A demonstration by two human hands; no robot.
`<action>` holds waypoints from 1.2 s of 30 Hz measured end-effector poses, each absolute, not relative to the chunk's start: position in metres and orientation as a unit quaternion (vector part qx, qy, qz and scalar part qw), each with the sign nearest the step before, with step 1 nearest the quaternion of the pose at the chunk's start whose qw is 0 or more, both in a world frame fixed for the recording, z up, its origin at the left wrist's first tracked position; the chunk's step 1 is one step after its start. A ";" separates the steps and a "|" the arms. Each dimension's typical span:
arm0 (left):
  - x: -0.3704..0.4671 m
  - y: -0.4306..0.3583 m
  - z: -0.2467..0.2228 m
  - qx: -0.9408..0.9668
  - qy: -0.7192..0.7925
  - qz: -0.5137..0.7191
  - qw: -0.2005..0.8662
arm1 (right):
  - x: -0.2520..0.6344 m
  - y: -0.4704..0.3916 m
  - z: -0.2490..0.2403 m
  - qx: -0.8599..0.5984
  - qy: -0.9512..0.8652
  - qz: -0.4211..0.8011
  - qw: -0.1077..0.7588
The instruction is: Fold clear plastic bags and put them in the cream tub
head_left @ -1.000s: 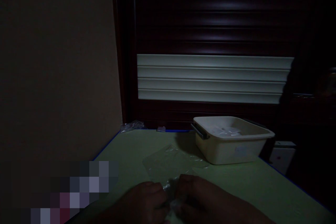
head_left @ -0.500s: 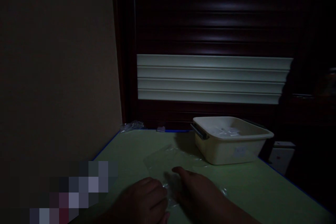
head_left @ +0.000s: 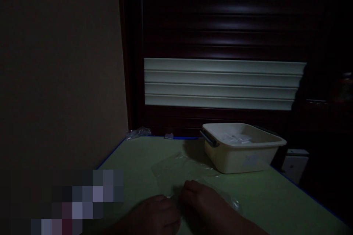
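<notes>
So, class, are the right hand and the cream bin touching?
Apart. The head view shows green tabletop, partly under clear plastic, between the right hand and the cream bin.

The left hand (head_left: 160,214) and right hand (head_left: 202,202) are curled close together at the near part of clear plastic (head_left: 175,170) on the green table (head_left: 278,198). A cream tub (head_left: 237,161) stands beyond, to the right.

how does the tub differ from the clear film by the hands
The tub is cream and opaque; the clear film is see-through. The tub stands with raised walls, while the film lies spread out. Both rest on the green tabletop.
</notes>
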State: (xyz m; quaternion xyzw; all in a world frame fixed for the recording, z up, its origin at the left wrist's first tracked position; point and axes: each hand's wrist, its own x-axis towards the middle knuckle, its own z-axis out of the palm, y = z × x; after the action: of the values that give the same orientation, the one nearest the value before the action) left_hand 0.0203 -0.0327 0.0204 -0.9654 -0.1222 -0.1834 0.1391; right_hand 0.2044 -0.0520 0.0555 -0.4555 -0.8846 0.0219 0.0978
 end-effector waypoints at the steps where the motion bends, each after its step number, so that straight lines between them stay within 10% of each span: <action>1: 0.021 -0.032 0.019 -0.965 -0.115 -0.185 0.146 | 0.204 -0.052 0.055 -0.449 -0.888 0.025 0.093; 25: 0.017 -0.036 0.031 -0.949 -0.133 -0.236 0.159 | 0.236 -0.036 0.045 -0.588 -0.797 0.004 0.139; 36: 0.018 -0.032 0.026 -0.961 -0.099 -0.207 0.157 | 0.228 -0.057 0.061 -0.499 -0.807 0.242 0.202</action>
State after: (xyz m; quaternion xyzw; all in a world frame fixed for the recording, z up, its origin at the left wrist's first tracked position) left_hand 0.0179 -0.0318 0.0263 -0.9606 -0.0990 -0.2066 0.1575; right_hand 0.2276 -0.0568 0.0611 -0.4994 -0.8070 0.2424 0.2016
